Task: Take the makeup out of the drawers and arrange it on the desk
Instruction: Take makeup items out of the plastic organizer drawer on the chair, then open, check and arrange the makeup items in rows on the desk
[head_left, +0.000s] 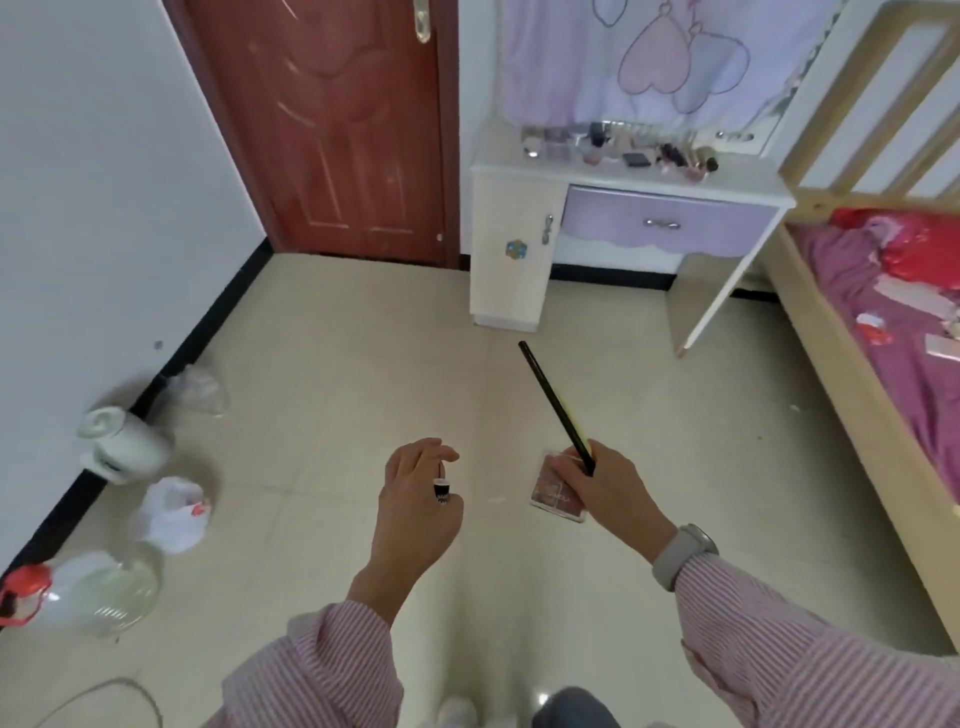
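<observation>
Both hands, left (418, 499) and right (605, 486), outstretched, gripping makeup.

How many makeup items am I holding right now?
3: a small bottle in the left hand, and a long black pencil plus a pink palette in the right hand. Fingers may hide more.

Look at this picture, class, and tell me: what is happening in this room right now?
A person in a pink striped top stands a few steps from a white dressing desk. The left hand holds a small dark-capped makeup item. The right hand holds a long black pencil and a pinkish palette. Many cosmetics already sit on the desk top, and its purple drawer is shut.
</observation>
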